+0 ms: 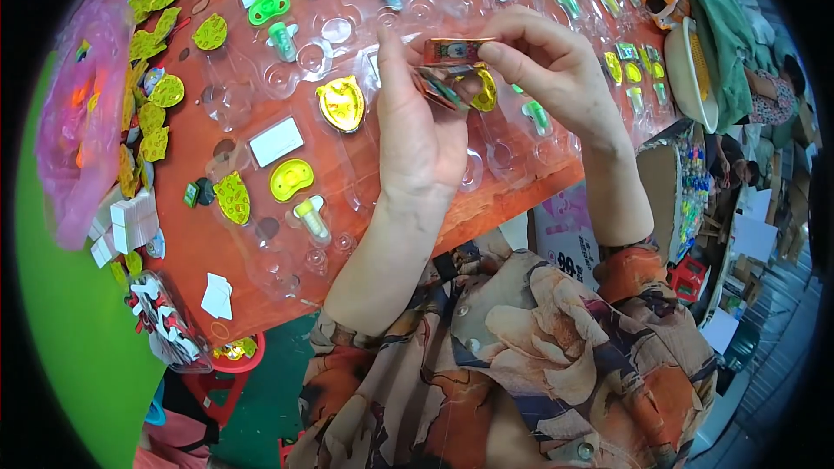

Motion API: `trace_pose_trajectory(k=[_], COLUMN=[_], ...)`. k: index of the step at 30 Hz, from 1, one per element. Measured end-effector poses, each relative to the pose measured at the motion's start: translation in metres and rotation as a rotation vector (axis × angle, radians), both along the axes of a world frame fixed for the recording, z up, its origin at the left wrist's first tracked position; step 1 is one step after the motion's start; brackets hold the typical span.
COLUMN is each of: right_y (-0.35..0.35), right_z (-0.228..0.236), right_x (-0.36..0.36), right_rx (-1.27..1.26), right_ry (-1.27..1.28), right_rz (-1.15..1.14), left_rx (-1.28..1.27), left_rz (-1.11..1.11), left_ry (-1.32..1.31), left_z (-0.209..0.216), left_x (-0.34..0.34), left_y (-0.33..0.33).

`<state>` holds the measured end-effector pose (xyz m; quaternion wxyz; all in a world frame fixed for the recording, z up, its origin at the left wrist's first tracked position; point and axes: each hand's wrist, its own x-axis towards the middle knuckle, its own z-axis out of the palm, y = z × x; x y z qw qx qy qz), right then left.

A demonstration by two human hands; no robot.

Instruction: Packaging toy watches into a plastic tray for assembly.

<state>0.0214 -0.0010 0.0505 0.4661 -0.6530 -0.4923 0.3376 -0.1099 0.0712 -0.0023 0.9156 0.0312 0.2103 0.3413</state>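
Note:
Above the middle of the table, my left hand (417,143) is curled around a small stack of colourful printed pieces (440,91), like little cards or packets. My right hand (556,74) pinches the edge of one reddish printed card (458,52) at the top of that stack, between thumb and forefinger. Part of the stack is hidden by my fingers. Left of my left wrist, a clear plastic tray carries a gold cat-shaped piece (340,104). Nearer me, another tray bears a yellow-patterned foil piece (233,198), a yellow oval piece (291,180), a yellow-capped tube (311,219) and a white card (276,142).
Rows of similar filled clear trays (337,30) cover the red table (195,274). At left lie a pink plastic bag (82,122), several yellow foil pieces (161,117) and white card stacks (135,219). A clear box of small parts (165,321) sits at the edge. A cream basin (695,78) stands right.

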Motion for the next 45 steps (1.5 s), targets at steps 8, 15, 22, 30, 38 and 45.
trace_pose_trajectory(k=[8,15,22,30,38,45], right_y=[0.034,0.148,0.203,0.184,0.098,0.023], right_z=[-0.017,-0.049,-0.068,-0.072,0.005,-0.002], right_x=[0.017,0.079,0.074,0.074,0.024,-0.009], right_rx=[0.025,-0.019,0.055,0.061,-0.043,-0.026], right_ry=[-0.041,-0.511,-0.804,-1.024,-0.104,-0.103], right_rz=[-0.306,-0.291,-0.242,-0.183,0.017,-0.013], left_rx=[0.058,0.073,0.037,-0.055,-0.014,0.085], left_rz=[-0.09,-0.172,-0.2,-0.078,0.1,0.18], left_ry=[0.074,0.095,0.039,-0.081,0.011,0.127], left_z=[-0.002,-0.003,-0.004,-0.003,-0.002,-0.009], left_x=[-0.007,-0.01,-0.006,-0.007,-0.006,-0.005], left_y=[-0.006,-0.005,-0.003,-0.007,0.005,0.007])
